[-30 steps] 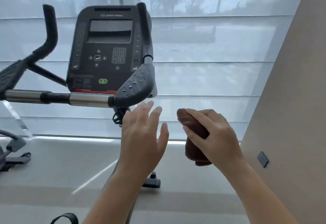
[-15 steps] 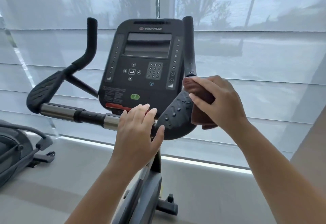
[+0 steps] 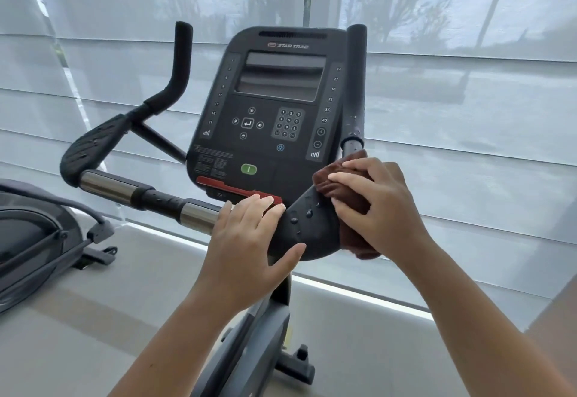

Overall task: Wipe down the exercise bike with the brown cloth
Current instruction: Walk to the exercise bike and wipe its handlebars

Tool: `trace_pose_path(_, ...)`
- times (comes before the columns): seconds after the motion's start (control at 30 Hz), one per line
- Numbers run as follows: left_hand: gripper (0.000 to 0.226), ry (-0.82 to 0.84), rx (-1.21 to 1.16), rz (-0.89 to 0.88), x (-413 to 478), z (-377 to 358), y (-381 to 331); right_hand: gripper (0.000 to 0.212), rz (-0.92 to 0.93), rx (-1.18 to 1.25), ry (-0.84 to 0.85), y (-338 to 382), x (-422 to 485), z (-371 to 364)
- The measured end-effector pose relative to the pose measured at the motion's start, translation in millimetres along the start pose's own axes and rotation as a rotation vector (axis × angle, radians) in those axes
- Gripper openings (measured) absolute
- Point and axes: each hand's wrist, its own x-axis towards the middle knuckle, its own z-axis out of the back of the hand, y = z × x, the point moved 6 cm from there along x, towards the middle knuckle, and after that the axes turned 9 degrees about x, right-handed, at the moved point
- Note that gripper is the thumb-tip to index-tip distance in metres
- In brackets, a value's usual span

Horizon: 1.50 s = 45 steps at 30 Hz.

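Exercise bike (image 3: 268, 331) cleaning is under way at the right side of the handlebar, and the brown cloth (image 3: 349, 175) is there too, bunched into a wad under the right hand (image 3: 374, 209). That hand's fingers curl over the cloth and hold it firmly, pressing it against the outer edge of the dark elbow pad (image 3: 309, 231). One end of the cloth sticks out above the knuckles and the other hangs below the heel of the hand. Bunching it, I judge, gives a thick, absorbent face for the water droplets (image 3: 293, 220) that bead on the pad just left of the fingertips.

The left hand (image 3: 246, 240) holds nothing. Its fingers lie nearly straight across the handlebar tube (image 3: 199, 218) beside the pad, the tips close to the red strip under the console (image 3: 274, 109). The thumb spreads along the pad's lower edge. It looks like a bracing hand, laid there to steady the bar while the other one rubs.

Beyond the right hand's knuckles the upright grip (image 3: 356, 84) rises, also spotted with drops. Far off past the left hand sits the matching left pad (image 3: 93, 150), wet as well. So most of the wiping probably lies ahead: this pad first, then the grip above, the console and the far side.
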Motion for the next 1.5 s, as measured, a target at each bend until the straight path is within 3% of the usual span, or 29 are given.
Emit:
trace_pose_path(0.13,0.071,0.017,-0.008,0.001,-2,-7,6,0.037,0.095,-0.017,-0.004,16,-24,-2)
trace_pose_path(0.27,0.073,-0.007,-0.023,-0.007,-1,-5,8,0.036,0.072,-0.030,0.108,6,10,-4)
trace_pose_path(0.43,0.071,-0.026,-0.029,-0.022,-3,-4,10,0.037,0.015,-0.105,0.150,6,23,-12)
trace_pose_path(0.57,0.068,-0.032,-0.037,-0.040,-5,-4,10,0.036,0.094,-0.061,0.059,27,-17,-9)
trace_pose_path(0.7,0.061,-0.054,-0.028,-0.051,-5,-2,11,0.033,0.172,-0.047,0.139,31,-18,-11)
trace_pose_path(0.9,0.068,-0.083,-0.038,-0.056,-6,0,12,0.034,0.072,-0.119,0.169,26,25,-19)
trace_pose_path(1.03,0.057,-0.113,-0.061,-0.061,-7,1,11,0.032,0.193,-0.073,0.122,49,-25,-18)
trace_pose_path(1.27,0.041,-0.260,-0.133,-0.085,-18,9,9,0.034,0.173,-0.147,0.229,40,24,-28)
trace_pose_path(1.5,0.027,-0.378,-0.220,-0.113,-28,7,5,0.027,0.330,-0.104,0.195,52,-32,-14)
